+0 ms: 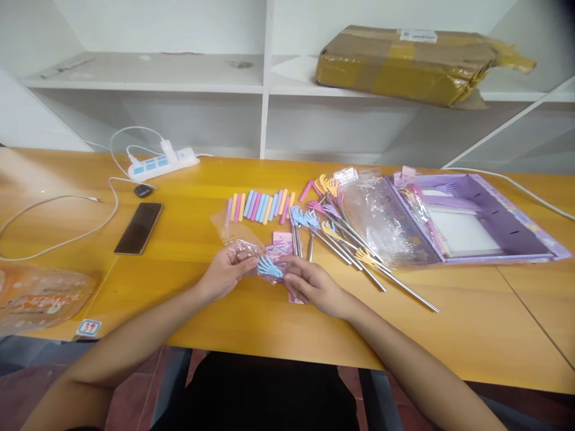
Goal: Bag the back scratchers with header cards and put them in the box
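Note:
My left hand (pixel 227 272) pinches a clear plastic bag (pixel 245 246) between thumb and fingers. A blue hand-shaped back scratcher head (pixel 269 267) shows at the bag's lower right end, between my two hands. With its index finger stretched along that head, my right hand (pixel 312 284) curls its other fingers and closes on the bag's right edge. Under the hands lies a pink printed card (pixel 282 239), partly covered. Just beyond is a row of pastel handle sleeves (pixel 260 206) in pink, blue, yellow and purple. Several back scratchers with metal rods (pixel 345 236) are heaped to the right.
Clear plastic wrappers (pixel 375 221) lie beside an open purple box (pixel 489 218) on the right. On the left are a phone (pixel 138 228), a white power strip (pixel 164 164) with cables and an orange-printed bag (pixel 45 299). A taped carton (pixel 404 66) rests on the shelf.

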The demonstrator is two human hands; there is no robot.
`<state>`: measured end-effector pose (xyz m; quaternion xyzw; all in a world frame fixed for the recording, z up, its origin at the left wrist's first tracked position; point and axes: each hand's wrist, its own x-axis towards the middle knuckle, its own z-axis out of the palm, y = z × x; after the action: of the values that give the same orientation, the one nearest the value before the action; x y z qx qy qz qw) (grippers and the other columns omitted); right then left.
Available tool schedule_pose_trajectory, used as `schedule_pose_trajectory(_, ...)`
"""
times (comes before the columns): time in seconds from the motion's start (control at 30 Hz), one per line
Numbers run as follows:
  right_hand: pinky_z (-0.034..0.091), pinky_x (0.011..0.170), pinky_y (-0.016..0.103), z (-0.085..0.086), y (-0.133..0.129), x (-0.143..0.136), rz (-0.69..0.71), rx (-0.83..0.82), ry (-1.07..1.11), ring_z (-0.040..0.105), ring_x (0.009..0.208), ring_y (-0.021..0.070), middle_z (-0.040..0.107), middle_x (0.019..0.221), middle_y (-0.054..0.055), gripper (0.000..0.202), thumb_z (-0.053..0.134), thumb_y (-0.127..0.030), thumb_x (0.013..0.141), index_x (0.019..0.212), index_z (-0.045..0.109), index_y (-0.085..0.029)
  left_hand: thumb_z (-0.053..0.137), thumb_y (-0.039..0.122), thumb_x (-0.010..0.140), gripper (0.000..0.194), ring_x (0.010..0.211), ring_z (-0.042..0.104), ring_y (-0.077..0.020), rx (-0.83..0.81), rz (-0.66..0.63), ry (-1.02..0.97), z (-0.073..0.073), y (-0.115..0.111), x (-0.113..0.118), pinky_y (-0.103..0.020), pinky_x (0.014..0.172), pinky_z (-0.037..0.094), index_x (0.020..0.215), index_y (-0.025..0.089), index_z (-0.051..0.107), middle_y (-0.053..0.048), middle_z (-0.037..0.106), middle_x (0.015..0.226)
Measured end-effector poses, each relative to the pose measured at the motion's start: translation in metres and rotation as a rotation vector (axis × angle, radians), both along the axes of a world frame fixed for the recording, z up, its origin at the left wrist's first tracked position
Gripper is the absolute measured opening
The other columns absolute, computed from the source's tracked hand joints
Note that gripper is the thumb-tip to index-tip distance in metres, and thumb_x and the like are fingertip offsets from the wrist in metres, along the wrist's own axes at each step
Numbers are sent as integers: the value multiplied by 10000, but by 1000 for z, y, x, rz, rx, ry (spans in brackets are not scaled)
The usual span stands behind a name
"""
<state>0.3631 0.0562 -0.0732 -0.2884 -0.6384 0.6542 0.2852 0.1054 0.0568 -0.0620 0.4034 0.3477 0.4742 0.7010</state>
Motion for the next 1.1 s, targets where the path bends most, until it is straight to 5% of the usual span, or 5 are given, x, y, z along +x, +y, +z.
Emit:
schedule_pose_trajectory(0.3, 448, 587, 252, 11, -7, -7, -49, 96, -108, 493, 571, 120, 562, 724, -69, 586, 461, -577, 1127, 1583, 371, -220, 925, 380, 844, 362, 930, 804, -225, 42, 66, 67, -4, -1, 1, -380, 920, 665, 1062, 137, 769, -91, 828, 998)
schedule_pose_trajectory(0.43, 414, 620, 258, 21, -2, 3, -20, 167, -252, 508, 637, 127, 539, 724, -42, 416, 427, -574, 1134, 1154, 612, -202, 942, 376, 821, 365, 938, 812, -230, 84, 326, -8, 19, 13, -17, -356, 873, 675, 1040, 151, 756, -80, 828, 997)
schedule_pose_trajectory(0.57, 342, 602, 261, 22, 3, 6, -74, 238, -335, 427, 653, 123, 458, 726, -39, 474, 442, -602, 1117, 875, 553, -210, 938, 376, 823, 345, 932, 819, -241, 91, 302, -44, 27, 16, -19, -362, 859, 682, 1017, 149, 765, -85, 830, 988)
schedule_pose_trajectory(0.83, 410, 634, 264, 16, -5, -5, -38, 217, -316, 506, 675, 133, 573, 783, -11, 457, 444, -597, 1116, 977, 631, -203, 917, 436, 836, 352, 997, 813, -284, 24, 89, 104, -11, -8, 9, -440, 950, 662, 1008, 157, 789, -104, 839, 1003)
schedule_pose_trajectory(1.1, 519, 615, 263, 15, 5, 5, -67, -24, -72, 621, 637, 125, 705, 858, 12, 393, 576, -581, 1072, 1148, 659, -205, 917, 420, 845, 334, 1005, 819, -294, 35, 260, -27, 11, 11, -5, -442, 940, 677, 975, 137, 797, -123, 842, 1022)
